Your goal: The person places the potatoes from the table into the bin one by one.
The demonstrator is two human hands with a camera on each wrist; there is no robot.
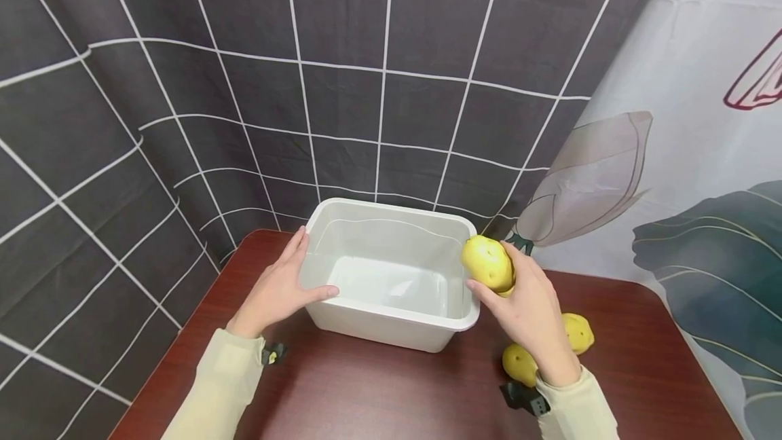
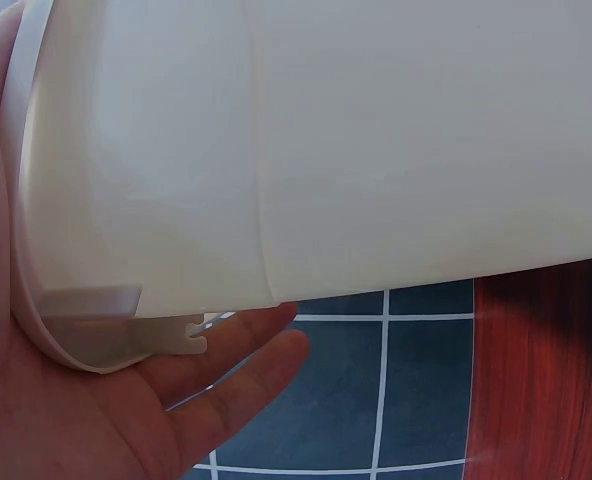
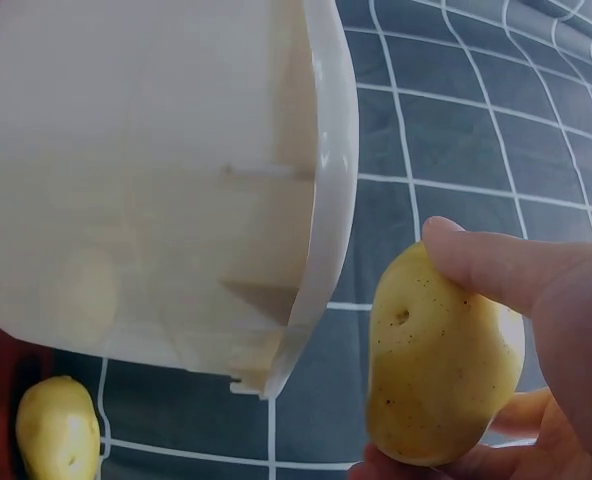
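A white plastic bin stands on the table, its bare inner floor showing in the head view. My left hand rests at its left front corner, thumb across the front rim and fairly straight fingers along the left side. In the left wrist view, the rim lies against the palm and the fingers reach past the corner. My right hand grips a yellow potato beside the bin's right rim. The right wrist view shows this potato between thumb and fingers, its skin dotted with dark specks.
Two more yellow potatoes lie on the reddish-brown table around my right wrist, partly hidden by it. A dark curtain with white grid lines hangs behind and to the left. On the right hangs a pale cloth with printed leaves.
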